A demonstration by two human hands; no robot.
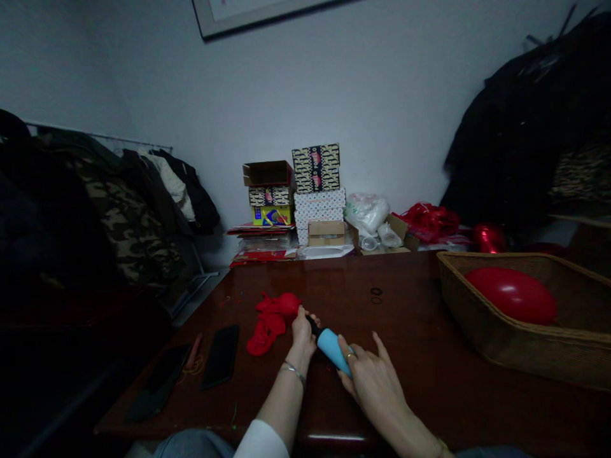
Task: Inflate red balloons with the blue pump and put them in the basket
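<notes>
Out over the table, my left hand [303, 327] is closed round the neck of a small, slightly inflated red balloon [288, 306], at the black nozzle of a hand pump. The light-blue barrel of the balloon pump [333, 348] slants down toward me. My right hand [375, 378] grips its near end, with some fingers stretched out. Several limp red balloons [265, 331] lie in a heap just left of my left hand. How the balloon's neck sits on the nozzle is hidden by my fingers.
A wicker basket [506, 346] on the right holds a large inflated red balloon [513, 294]. Two dark phones, one a black phone [220, 356], lie at left beside a reddish stick [195, 351]. Black rings [377, 292] lie farther back. Stacked boxes [319, 210] stand behind the table.
</notes>
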